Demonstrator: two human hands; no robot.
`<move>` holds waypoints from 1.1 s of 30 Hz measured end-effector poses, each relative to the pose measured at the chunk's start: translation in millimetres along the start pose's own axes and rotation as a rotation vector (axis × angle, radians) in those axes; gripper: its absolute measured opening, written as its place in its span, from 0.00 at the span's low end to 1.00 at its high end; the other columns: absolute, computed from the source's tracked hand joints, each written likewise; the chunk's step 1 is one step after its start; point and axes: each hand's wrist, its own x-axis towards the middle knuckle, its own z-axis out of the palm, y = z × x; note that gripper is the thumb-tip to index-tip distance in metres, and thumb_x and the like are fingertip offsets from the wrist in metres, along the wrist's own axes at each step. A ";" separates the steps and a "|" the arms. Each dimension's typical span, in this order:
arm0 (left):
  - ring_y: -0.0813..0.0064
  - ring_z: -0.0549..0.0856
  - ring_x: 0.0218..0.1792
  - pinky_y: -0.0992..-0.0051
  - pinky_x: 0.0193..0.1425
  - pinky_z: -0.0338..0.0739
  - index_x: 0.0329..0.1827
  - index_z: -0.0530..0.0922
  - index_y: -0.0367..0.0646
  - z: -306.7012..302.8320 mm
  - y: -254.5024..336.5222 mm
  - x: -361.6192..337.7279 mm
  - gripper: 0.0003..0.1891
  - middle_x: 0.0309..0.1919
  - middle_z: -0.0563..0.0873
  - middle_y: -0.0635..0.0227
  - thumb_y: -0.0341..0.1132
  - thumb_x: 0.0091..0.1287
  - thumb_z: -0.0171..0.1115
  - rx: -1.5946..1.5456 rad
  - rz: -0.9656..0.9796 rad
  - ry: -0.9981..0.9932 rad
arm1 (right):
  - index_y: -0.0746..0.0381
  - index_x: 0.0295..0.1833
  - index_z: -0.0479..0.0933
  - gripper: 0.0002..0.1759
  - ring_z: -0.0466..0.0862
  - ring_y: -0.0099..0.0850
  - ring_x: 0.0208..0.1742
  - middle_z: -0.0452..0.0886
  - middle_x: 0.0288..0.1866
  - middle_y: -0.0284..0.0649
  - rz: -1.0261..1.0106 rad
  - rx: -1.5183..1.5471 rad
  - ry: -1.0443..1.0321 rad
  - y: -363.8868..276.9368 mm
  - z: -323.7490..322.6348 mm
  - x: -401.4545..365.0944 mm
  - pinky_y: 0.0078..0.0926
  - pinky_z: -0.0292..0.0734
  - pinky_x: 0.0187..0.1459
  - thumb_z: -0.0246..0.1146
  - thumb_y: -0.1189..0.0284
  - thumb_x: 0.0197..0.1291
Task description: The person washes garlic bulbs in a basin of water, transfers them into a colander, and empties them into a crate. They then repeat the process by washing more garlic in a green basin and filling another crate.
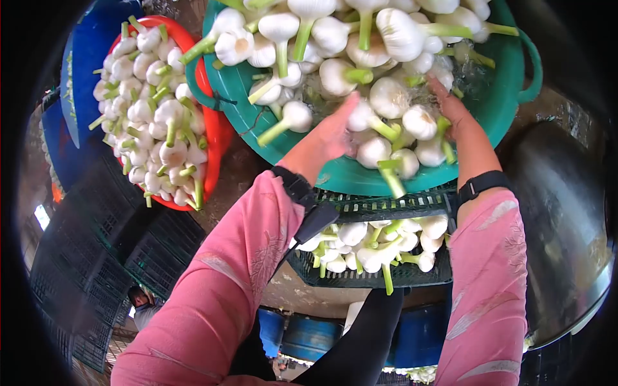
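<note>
White garlic bulbs with green stems (388, 98) fill a large green tub (248, 109) holding splashing water. My left hand (333, 132) is in the tub at the left side of a cluster of bulbs, fingers spread and slightly blurred. On the cluster's right side, my right hand (449, 106) reaches among the bulbs with its fingers apart, the tips partly hidden by water and garlic. Several bulbs lie between the two hands; neither hand is closed on one. Below the tub's near rim, a dark green crate (380, 280) holds more garlic.
A red basin (215, 138) heaped with garlic stands left of the tub. Dark crates (84, 257) are stacked at the lower left, near another person (143, 307). A large dark rounded vessel (560, 225) stands at the right. Blue containers (312, 336) are at the bottom.
</note>
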 end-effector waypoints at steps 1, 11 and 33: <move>0.65 0.68 0.52 0.57 0.55 0.58 0.57 0.60 0.49 4.4 0.3 15.7 0.34 0.54 0.66 0.64 0.59 0.51 0.55 0.032 0.045 0.011 | 0.62 0.62 0.53 0.35 0.66 0.35 0.55 0.61 0.59 0.43 -0.119 -0.011 -0.048 26.1 10.1 5.7 0.26 0.63 0.52 0.50 0.53 0.53; 0.76 0.71 0.45 0.68 0.48 0.67 0.53 0.67 0.45 54.7 10.5 -17.6 0.27 0.40 0.74 0.68 0.42 0.50 0.61 0.261 0.403 0.053 | 0.56 0.47 0.69 0.25 0.73 0.33 0.46 0.74 0.45 0.36 0.348 1.160 0.256 -84.4 46.9 -86.3 0.40 0.71 0.42 0.49 0.50 0.51; 0.62 0.74 0.40 0.67 0.45 0.67 0.37 0.75 0.42 75.5 -78.6 -123.4 0.11 0.35 0.76 0.58 0.33 0.49 0.60 1.164 0.927 0.553 | 0.70 0.41 0.70 0.11 0.72 0.40 0.43 0.73 0.41 0.49 -0.262 -0.175 0.895 -24.5 13.7 -276.9 0.30 0.66 0.47 0.48 0.74 0.56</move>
